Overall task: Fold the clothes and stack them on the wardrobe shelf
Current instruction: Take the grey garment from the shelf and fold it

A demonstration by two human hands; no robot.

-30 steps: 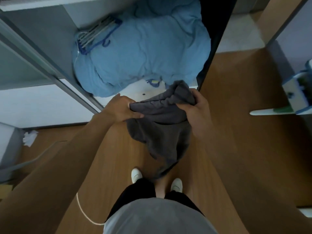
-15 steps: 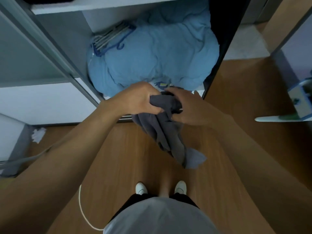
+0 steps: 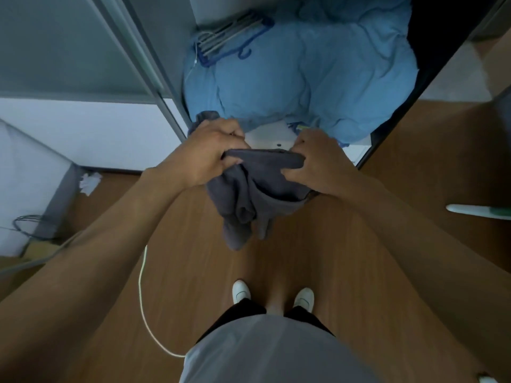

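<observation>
The left hand (image 3: 210,153) and right hand (image 3: 318,164) both grip the grey garment (image 3: 254,194), stretching its top edge, probably for folding, with the shelf (image 3: 271,136) at 12 o'clock.

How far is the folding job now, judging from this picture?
Done: no folded pile is visible; the wardrobe holds only a blue duvet and hangers. In hand: the left hand and right hand grip the top edge of a grey garment, hanging bunched and unfolded. Left: fold it and stack it on a shelf.
</observation>
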